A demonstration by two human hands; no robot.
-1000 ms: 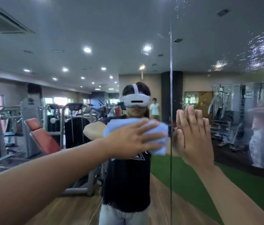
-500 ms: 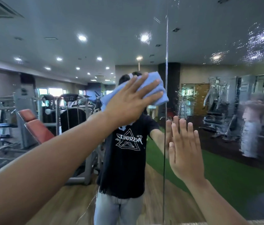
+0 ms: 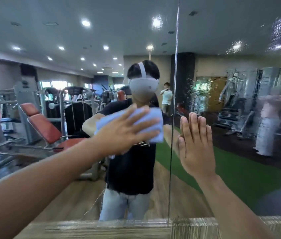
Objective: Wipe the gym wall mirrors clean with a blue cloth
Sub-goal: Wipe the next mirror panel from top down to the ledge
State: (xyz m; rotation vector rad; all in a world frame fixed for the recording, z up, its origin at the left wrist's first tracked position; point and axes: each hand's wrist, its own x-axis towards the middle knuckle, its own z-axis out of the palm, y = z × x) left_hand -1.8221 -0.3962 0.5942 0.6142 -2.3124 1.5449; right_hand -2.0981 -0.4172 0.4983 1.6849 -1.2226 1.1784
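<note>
Bright, even indoor light comes from recessed ceiling spots reflected in the mirror, with pale daylight from windows at the far left. The spots bloom into soft white glare. On the right mirror panel they break into speckled sparkle across droplets, and the reflection there looks hazy and smeared. Motion blur softens the left hand and blue cloth (the right hand is crisper). Wide-angle distortion bows the panel seam and stretches both forearms at the lower corners.
</note>
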